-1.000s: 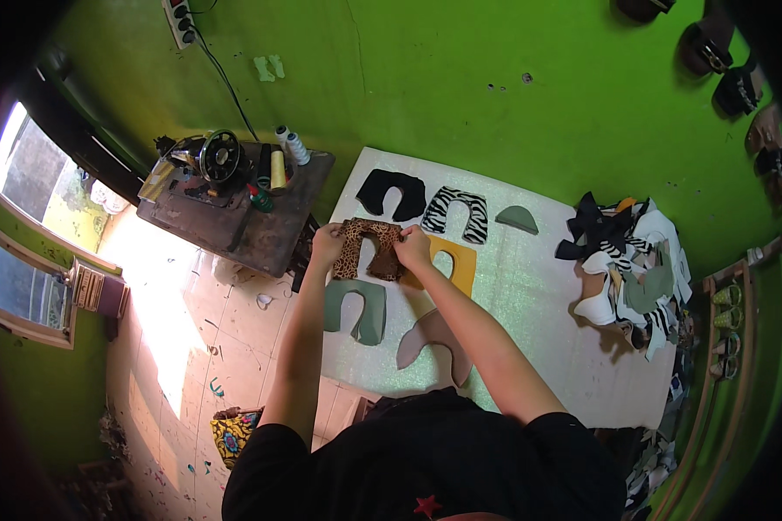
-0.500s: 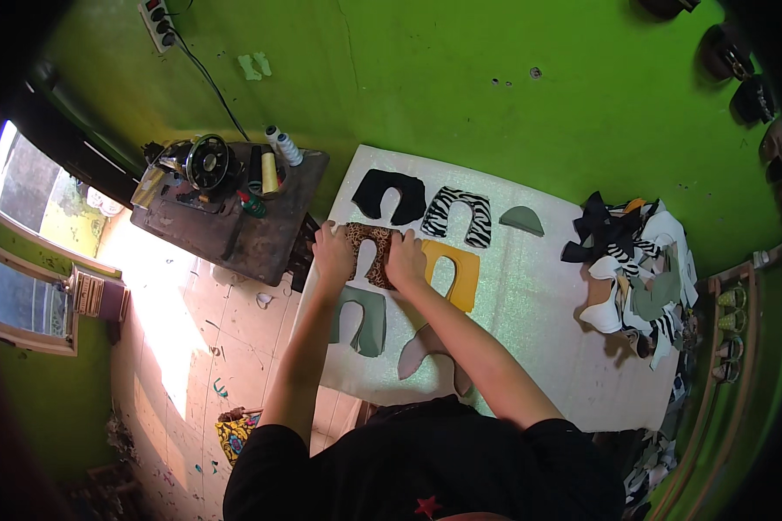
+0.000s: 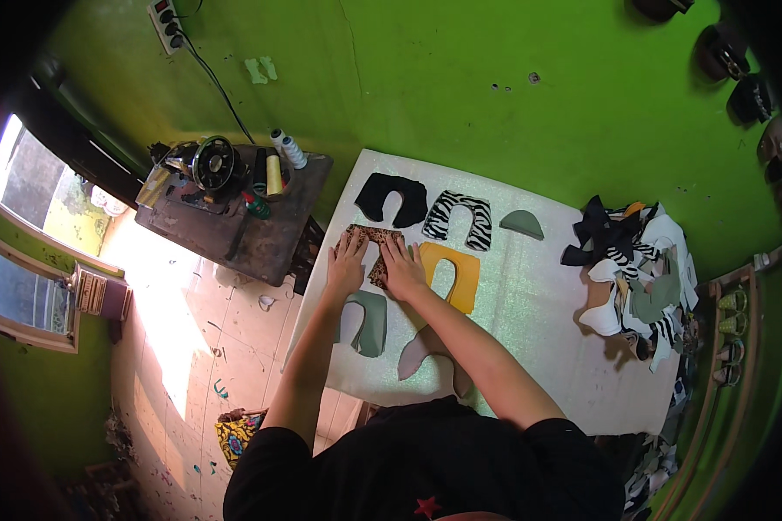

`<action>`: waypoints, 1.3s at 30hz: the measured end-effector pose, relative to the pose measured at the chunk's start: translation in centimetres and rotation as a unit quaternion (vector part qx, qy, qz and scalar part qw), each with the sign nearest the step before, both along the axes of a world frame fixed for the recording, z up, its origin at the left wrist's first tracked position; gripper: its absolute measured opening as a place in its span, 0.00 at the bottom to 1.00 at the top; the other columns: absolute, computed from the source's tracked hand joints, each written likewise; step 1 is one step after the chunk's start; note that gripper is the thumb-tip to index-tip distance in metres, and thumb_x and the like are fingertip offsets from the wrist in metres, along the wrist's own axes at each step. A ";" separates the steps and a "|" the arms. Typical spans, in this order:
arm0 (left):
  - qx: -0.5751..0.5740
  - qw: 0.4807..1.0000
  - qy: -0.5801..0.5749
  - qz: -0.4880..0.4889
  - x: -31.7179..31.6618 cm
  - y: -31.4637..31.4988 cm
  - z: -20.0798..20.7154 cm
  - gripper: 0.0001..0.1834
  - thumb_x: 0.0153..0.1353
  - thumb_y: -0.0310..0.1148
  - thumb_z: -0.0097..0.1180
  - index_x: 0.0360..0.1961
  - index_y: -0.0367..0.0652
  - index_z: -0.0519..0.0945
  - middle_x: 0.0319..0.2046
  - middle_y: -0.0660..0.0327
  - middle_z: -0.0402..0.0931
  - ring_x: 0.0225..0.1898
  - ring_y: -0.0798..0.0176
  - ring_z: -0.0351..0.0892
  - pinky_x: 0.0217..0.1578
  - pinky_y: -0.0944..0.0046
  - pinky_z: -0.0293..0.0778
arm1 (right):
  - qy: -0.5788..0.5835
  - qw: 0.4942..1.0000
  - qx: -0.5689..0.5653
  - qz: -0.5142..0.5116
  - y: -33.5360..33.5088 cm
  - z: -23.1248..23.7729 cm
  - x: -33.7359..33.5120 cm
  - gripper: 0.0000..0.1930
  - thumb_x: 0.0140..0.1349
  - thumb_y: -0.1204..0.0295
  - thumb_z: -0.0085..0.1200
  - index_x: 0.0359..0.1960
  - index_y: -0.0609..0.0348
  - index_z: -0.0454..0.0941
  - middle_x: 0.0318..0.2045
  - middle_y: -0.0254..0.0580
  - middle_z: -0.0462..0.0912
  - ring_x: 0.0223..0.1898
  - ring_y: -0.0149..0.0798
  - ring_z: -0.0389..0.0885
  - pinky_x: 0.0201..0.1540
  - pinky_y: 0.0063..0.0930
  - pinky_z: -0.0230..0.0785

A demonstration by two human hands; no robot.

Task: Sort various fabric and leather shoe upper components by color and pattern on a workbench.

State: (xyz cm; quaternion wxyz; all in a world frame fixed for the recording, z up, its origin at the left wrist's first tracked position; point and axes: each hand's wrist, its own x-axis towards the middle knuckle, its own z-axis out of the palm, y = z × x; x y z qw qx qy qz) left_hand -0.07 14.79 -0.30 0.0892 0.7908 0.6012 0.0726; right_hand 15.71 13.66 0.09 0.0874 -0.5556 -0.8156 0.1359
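Note:
A leopard-print U-shaped cut piece [image 3: 374, 234] lies on the white sheet-covered table [image 3: 530, 347], partly covered by my hands. My left hand [image 3: 346, 266] rests flat on its left arm, fingers stretched out. On the right arm lies my right hand [image 3: 401, 267], also flat with fingers extended. Similar U-shaped pieces surround it: black [image 3: 392, 198] and zebra-striped [image 3: 458, 217] beyond, yellow [image 3: 463, 278] to the right, grey-green [image 3: 370, 326] nearer me. A mauve-grey piece [image 3: 419, 349] is partly hidden under my right forearm. A small green half-round piece [image 3: 522, 225] lies farther right.
A heap of mixed cut scraps [image 3: 639, 278] sits at the table's right end. To the left stands a dark sewing table [image 3: 261, 239] with a sewing machine [image 3: 208, 162], thread cones [image 3: 274, 174] and a green bottle [image 3: 255, 205]. Shoes [image 3: 732, 325] line a rack on the right wall.
My hands have flattened from gripping the leopard-print piece's sides to lying with fingers outstretched on top of it. The other pieces keep their places.

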 end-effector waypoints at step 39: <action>-0.164 0.836 -0.411 -0.324 38.3 -17.4 9.2 0.14 0.54 0.28 0.49 0.43 0.41 0.73 0.49 0.50 0.68 0.56 0.50 0.61 0.55 0.59 0.57 | 0.164 0.834 0.339 -0.404 -26.7 11.9 40.3 0.14 0.46 0.73 0.54 0.36 0.60 0.70 0.43 0.50 0.67 0.49 0.52 0.62 0.53 0.42 0.53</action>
